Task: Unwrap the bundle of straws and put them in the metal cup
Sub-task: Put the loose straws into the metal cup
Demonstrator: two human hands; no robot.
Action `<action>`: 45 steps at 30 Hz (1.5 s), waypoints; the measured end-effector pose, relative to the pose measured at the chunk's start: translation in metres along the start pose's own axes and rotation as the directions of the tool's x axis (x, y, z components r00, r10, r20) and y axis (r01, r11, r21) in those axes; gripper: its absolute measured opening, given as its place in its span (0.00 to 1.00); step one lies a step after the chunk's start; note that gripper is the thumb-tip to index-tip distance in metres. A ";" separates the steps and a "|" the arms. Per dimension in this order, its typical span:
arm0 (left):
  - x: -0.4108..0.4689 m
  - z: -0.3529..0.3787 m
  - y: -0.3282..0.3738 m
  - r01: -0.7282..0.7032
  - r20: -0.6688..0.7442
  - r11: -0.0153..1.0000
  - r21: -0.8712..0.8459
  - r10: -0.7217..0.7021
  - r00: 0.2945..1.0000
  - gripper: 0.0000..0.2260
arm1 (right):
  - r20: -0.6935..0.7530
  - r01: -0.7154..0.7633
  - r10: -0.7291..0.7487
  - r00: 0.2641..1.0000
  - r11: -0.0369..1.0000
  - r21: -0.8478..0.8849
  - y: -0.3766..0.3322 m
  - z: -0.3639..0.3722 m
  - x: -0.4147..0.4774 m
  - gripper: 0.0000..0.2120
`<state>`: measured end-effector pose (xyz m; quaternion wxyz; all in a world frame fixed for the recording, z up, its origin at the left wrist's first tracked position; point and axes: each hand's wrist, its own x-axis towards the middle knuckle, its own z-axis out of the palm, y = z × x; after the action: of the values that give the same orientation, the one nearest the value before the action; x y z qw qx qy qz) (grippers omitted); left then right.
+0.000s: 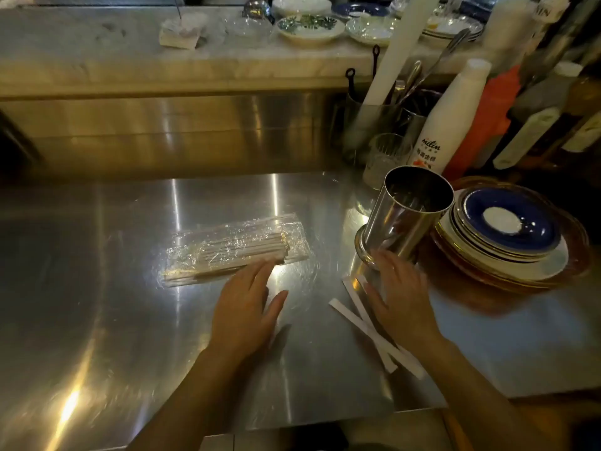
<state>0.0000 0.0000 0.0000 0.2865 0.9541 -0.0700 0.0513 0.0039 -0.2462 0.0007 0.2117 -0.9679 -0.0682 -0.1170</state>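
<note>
A bundle of straws (234, 249) wrapped in clear cling film lies flat on the steel counter (97, 288), left of centre. My left hand (244, 310) is spread open just below it, fingertips touching the bundle's near edge. The metal cup (406, 216), tall, shiny and empty, stands upright on a small saucer at the right. My right hand (403, 294) is open, palm down, with its fingertips at the cup's base. Two white paper strips (364, 317) lie crossed on the counter under and beside my right hand.
A stack of plates with a blue dish (510, 222) sits right of the cup. Behind it stand a white bottle (445, 125), a glass (383, 157), utensil holders and more bottles. A marble shelf (130, 66) with bowls runs along the back.
</note>
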 end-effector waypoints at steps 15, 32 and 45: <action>-0.010 0.029 -0.030 0.042 0.121 0.983 0.176 -0.064 0.991 0.36 | 0.314 -0.237 0.221 0.923 0.972 0.012 0.016 0.009 0.001 0.09; -0.010 0.032 -0.035 0.066 0.117 0.987 0.143 -0.084 0.990 0.32 | 0.638 -0.076 0.035 0.769 0.996 0.037 -0.012 0.000 0.014 0.09; -0.011 0.030 -0.032 0.060 0.095 0.990 0.129 -0.073 0.993 0.31 | 0.621 0.019 0.077 0.780 0.989 -0.146 -0.026 0.017 0.014 0.13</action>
<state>-0.0037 0.0111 -0.0437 0.2233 0.9735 -0.0488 -0.0014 0.0165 -0.2144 -0.0008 0.1082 -0.9656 -0.1109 0.2089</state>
